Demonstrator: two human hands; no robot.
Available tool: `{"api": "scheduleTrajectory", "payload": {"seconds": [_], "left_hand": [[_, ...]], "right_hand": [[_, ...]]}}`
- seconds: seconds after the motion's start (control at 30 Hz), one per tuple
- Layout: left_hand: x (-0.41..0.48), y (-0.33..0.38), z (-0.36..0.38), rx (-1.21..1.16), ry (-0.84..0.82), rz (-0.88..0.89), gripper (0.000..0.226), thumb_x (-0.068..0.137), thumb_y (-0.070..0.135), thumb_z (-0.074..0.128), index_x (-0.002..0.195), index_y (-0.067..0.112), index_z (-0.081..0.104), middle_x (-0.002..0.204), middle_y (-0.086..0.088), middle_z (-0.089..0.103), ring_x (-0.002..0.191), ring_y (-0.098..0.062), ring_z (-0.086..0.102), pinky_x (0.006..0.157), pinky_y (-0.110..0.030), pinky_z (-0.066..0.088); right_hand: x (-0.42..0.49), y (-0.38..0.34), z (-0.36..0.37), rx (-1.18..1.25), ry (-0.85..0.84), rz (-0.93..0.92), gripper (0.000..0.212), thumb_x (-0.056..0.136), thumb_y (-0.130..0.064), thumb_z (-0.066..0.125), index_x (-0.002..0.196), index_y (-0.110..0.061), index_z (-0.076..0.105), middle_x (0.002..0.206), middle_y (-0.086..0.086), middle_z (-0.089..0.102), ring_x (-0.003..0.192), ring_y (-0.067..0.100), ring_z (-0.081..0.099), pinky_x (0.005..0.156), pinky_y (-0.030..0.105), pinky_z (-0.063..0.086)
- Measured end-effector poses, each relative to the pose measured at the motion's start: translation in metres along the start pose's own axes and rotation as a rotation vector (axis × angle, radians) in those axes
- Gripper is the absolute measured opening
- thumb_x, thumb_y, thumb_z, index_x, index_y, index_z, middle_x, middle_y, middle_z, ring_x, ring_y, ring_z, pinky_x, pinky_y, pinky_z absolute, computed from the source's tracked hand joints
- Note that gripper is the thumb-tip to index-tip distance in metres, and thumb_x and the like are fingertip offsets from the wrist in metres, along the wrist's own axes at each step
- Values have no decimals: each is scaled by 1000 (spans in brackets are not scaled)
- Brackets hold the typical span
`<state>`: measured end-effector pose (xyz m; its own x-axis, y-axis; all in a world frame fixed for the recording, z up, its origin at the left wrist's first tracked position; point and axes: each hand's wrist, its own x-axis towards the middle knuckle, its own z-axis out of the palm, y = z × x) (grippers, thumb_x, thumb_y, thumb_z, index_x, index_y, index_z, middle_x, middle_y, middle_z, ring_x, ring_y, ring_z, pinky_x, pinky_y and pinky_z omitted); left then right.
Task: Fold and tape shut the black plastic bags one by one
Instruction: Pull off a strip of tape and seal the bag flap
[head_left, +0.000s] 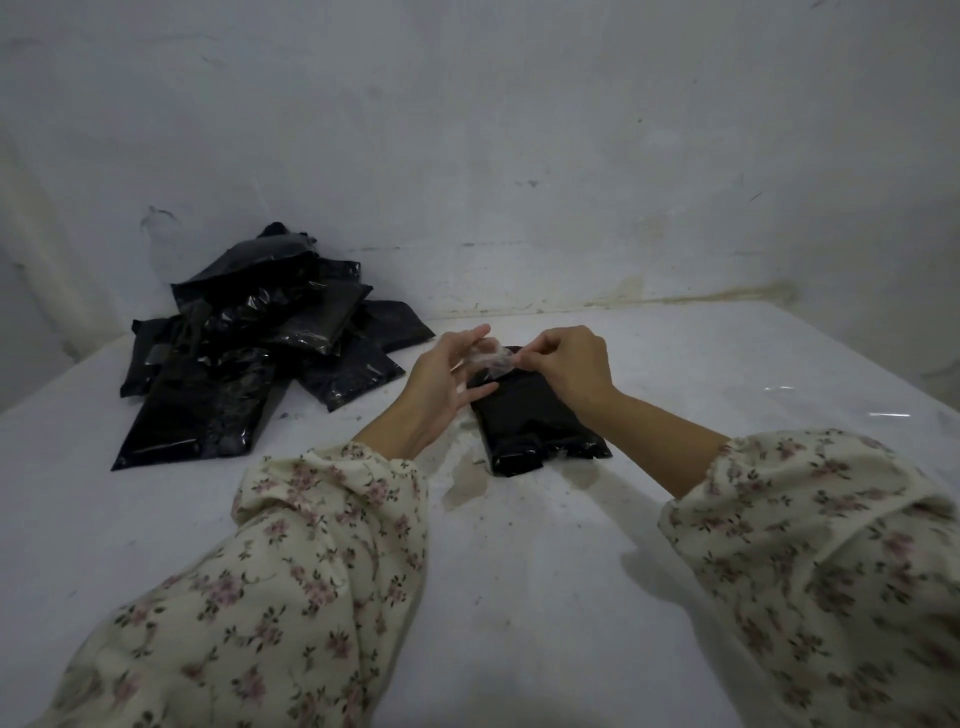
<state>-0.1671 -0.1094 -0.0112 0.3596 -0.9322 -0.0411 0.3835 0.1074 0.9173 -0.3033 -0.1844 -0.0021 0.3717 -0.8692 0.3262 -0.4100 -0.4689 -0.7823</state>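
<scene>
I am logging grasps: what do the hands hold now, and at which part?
A crumpled strip of clear tape: left hand pinches its left end, right hand its right end, above the black bag.

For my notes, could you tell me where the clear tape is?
Head view, centre: clear tape pinched between left hand and right hand, over the far end of the black bag.

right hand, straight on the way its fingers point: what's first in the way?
Likely the left hand: the right hand points left along the tape that both pinch above the bag. One view, so depth is uncertain.
</scene>
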Motion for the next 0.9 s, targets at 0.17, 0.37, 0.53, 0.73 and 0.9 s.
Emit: {"api": "scheduleTrajectory", "payload": {"seconds": [0.17, 0.37, 0.53, 0.73, 0.9], "left_hand": [[7, -5, 3, 161, 161, 65, 19, 92, 9, 62, 110, 12, 67, 91, 2, 71, 87, -10, 67, 85, -25, 55], [8, 1, 8, -4, 240, -57, 14, 87, 2, 66, 96, 13, 69, 85, -1, 68, 79, -12, 63, 80, -25, 57], [9, 2, 15, -3, 306, -78, 16, 89, 1, 63, 91, 16, 69, 80, 0, 65, 63, -8, 61, 75, -25, 58], [6, 4, 20, 36, 354, -57, 16, 89, 0, 62, 92, 13, 70, 73, -1, 67, 56, -7, 61, 53, -18, 56], [2, 1, 22, -6, 359, -56, 15, 88, -2, 63, 80, 10, 67, 47, 1, 63, 37, -7, 55, 56, -24, 51]], "right_hand": [[-8, -3, 7, -236, 50, -244, 11, 81, -24, 74, 74, -17, 72, 71, -9, 58, 84, 18, 54, 80, 37, 40], [-14, 7, 12, -464, 290, -683, 11, 70, -11, 76, 67, -13, 65, 69, -1, 60, 71, 24, 52, 66, 31, 25], [-9, 10, 11, -559, 352, -867, 15, 81, -14, 53, 69, -15, 63, 72, -4, 60, 73, 20, 44, 65, 31, 24], [-7, 17, 11, -581, 336, -983, 8, 79, -9, 65, 73, -14, 63, 76, -2, 62, 76, 18, 44, 65, 30, 22], [-6, 22, 9, -574, 245, -1081, 6, 78, -7, 67, 77, -12, 65, 82, -1, 64, 83, 18, 43, 66, 30, 22]]}}
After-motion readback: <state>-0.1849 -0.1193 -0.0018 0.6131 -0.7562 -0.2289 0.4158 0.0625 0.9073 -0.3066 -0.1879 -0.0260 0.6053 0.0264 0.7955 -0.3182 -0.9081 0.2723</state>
